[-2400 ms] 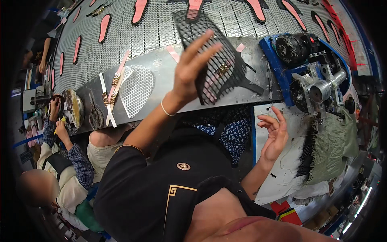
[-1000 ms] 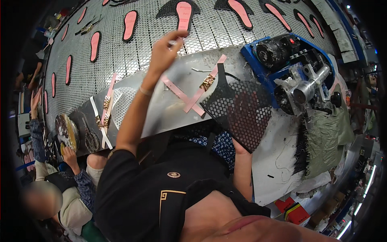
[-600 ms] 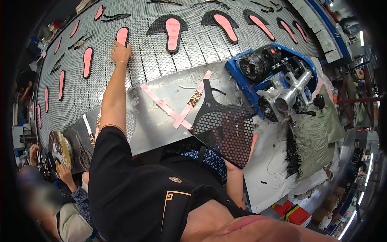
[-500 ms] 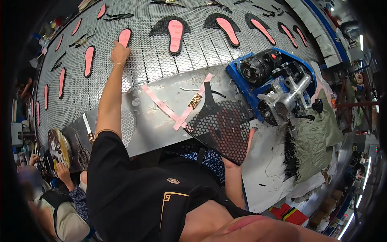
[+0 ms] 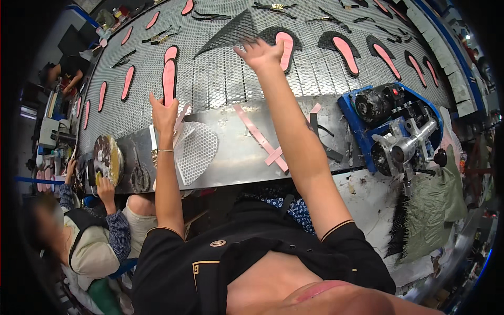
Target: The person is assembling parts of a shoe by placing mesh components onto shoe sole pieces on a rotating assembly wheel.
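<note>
My left hand [image 5: 164,111] grips the heel end of a pink insole with black edging [image 5: 168,79], held above the near side of the metal mesh belt [image 5: 210,79]. A second pink insole [image 5: 171,53] shows partly behind its tip. Farther out and to the right, my right hand [image 5: 260,55] is open, fingers spread, slightly blurred. Just beyond its fingertips is a black honeycomb mesh sheet [image 5: 229,37], tilted and apart from the palm. Whether the sheet touches the belt, I cannot tell. To its right lies a pink insole on a black half-round piece [image 5: 284,47].
Pink straps [image 5: 258,135] and a white perforated piece [image 5: 198,152] lie on the metal ledge. A blue-framed machine [image 5: 391,126] stands at right. More insoles and black strips cover the belt. At lower left a co-worker [image 5: 92,241] sits beside a round glue-smeared disc [image 5: 107,160].
My right hand has swung up from the ledge's front edge, and the black mesh sheet is now out over the belt, released. My left hand has drawn an insole nearer. The view has shifted.
</note>
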The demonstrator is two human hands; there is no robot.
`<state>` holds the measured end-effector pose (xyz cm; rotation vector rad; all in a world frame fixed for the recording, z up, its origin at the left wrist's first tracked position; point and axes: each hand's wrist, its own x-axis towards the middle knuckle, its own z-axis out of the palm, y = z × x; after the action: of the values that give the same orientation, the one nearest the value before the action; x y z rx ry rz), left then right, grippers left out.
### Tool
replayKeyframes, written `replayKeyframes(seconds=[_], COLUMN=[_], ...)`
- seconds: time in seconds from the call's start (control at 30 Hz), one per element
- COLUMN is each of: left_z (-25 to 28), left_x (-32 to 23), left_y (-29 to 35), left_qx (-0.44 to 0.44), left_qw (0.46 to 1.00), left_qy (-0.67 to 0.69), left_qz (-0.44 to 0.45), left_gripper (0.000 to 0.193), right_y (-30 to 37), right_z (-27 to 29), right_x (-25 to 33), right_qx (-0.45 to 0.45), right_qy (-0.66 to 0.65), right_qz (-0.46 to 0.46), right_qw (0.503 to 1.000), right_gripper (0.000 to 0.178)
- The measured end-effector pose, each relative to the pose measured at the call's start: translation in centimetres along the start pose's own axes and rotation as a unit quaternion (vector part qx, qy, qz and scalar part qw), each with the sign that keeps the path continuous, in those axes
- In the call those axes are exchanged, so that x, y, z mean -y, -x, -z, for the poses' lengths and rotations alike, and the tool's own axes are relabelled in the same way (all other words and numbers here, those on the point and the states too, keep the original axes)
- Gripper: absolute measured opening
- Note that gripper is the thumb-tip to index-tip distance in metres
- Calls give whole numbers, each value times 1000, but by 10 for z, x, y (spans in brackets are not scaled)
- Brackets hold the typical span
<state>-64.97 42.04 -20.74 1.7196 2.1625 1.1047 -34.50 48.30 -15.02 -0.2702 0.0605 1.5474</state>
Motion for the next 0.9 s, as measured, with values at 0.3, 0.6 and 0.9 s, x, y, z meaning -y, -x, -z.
replayKeyframes(seconds=[0.3,0.6,0.9], left_z=[-25,-114,-172], left_x=[-35,-95,-131], left_y=[26,-41,-33], left_qx=[47,48,76], left_qw=[989,988,964], left_qy=[135,117,35], left_qz=[-38,-86,-252], left_gripper=[89,82,68], right_y=[161,260,281], right_z=[102,145,148], right_x=[-1,52,51], right_qx=[49,-22,-55], right_qy=[374,601,744], right_qz=[-43,220,327], right_qw=[925,768,581], right_gripper=[39,27,25])
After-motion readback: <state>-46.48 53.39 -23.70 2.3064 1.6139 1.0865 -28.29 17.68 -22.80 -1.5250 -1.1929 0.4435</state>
